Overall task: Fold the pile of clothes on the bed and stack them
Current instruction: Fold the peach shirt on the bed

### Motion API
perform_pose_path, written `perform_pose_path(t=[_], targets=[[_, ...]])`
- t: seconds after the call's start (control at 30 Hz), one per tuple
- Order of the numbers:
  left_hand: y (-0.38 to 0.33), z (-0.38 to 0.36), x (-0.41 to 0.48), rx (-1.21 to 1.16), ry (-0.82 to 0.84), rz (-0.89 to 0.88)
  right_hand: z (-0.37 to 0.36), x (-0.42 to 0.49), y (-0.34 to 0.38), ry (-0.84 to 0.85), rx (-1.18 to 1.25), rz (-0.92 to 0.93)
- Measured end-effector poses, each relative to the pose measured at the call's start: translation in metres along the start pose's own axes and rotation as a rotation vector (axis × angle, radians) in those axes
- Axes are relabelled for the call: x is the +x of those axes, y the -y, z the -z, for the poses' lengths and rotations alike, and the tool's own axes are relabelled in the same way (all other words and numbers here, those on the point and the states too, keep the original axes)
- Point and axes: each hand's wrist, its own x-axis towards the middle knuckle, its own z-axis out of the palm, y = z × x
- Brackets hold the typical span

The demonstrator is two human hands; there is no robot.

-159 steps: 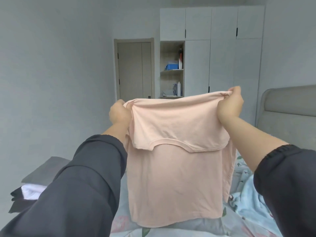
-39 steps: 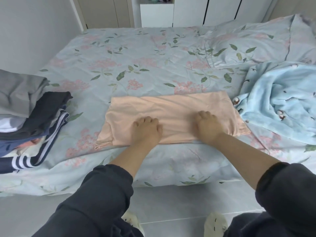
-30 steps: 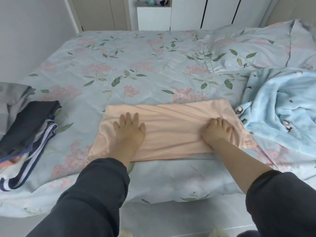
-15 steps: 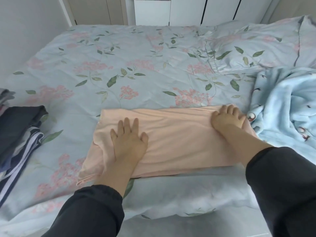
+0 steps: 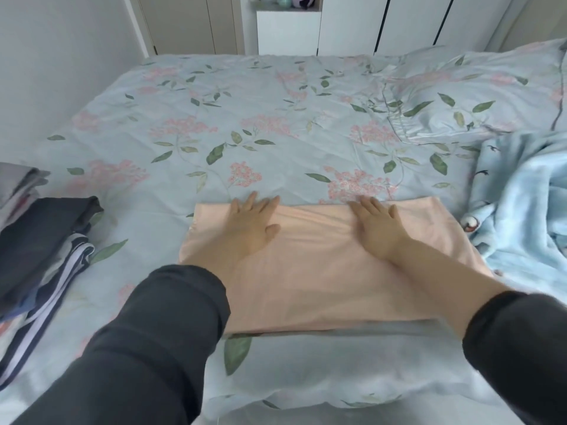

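Note:
A peach shirt [image 5: 322, 271] lies folded into a wide rectangle near the front edge of the bed [image 5: 245, 124]. My left hand [image 5: 250, 228] rests flat on its left part, fingers spread and reaching its far edge. My right hand [image 5: 379, 228] presses flat on the right part, fingertips also at the far edge. Neither hand grips the cloth. At the left edge of the bed sits a pile of clothes [image 5: 40, 240] in dark, grey and striped fabric.
A light blue fleece blanket [image 5: 524, 210] is bunched at the right, touching the shirt's right end. A floral pillow [image 5: 475, 96] lies at the back right. White wardrobe doors [image 5: 352, 23] stand beyond the bed.
The shirt went from held up in the air to lying folded on the bed. Both hands have slid across it from its near part to its far edge, and my right hand has moved inward from the right end.

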Motion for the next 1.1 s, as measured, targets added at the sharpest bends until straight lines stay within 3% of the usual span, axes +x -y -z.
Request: perform_pose_path(t=[0.13, 0.23, 0.37, 0.47, 0.53, 0.7, 0.8, 0.9, 0.97, 1.03, 1.1], targets=[[0.02, 0.039, 0.015, -0.175, 0.2, -0.027, 0.039, 0.033, -0.017, 0.217, -0.038, -0.049], [0.03, 0.061, 0.02, -0.095, 0.463, 0.01, 0.062, 0.04, -0.02, 0.453, -0.174, -0.06], [0.039, 0.075, 0.009, 0.009, 0.525, 0.081, 0.08, 0.025, -0.027, 0.462, -0.387, -0.073], [0.043, 0.092, -0.006, -0.087, 0.36, 0.072, 0.1, 0.012, -0.029, 0.232, -0.292, -0.095], [0.046, 0.113, -0.017, -0.124, 0.154, 0.067, 0.123, 0.005, -0.027, 0.006, -0.314, -0.071], [0.05, 0.181, -0.045, 0.083, -0.412, 0.077, 0.197, -0.017, -0.015, -0.488, -0.366, 0.003], [0.046, 0.194, -0.074, 0.255, -0.59, 0.015, 0.211, -0.043, -0.011, -0.64, -0.392, 0.02], [0.035, 0.168, -0.11, 0.301, -0.645, -0.167, 0.182, -0.077, -0.009, -0.68, -0.367, 0.057], [0.025, 0.132, -0.131, 0.366, -0.463, -0.21, 0.142, -0.105, -0.006, -0.653, -0.36, 0.158], [0.017, 0.086, -0.152, 0.254, -0.143, 0.018, 0.094, -0.136, -0.003, -0.544, -0.412, 0.282], [0.014, 0.045, -0.17, -0.02, 0.137, 0.187, 0.045, -0.158, -0.007, -0.287, -0.418, 0.284]])
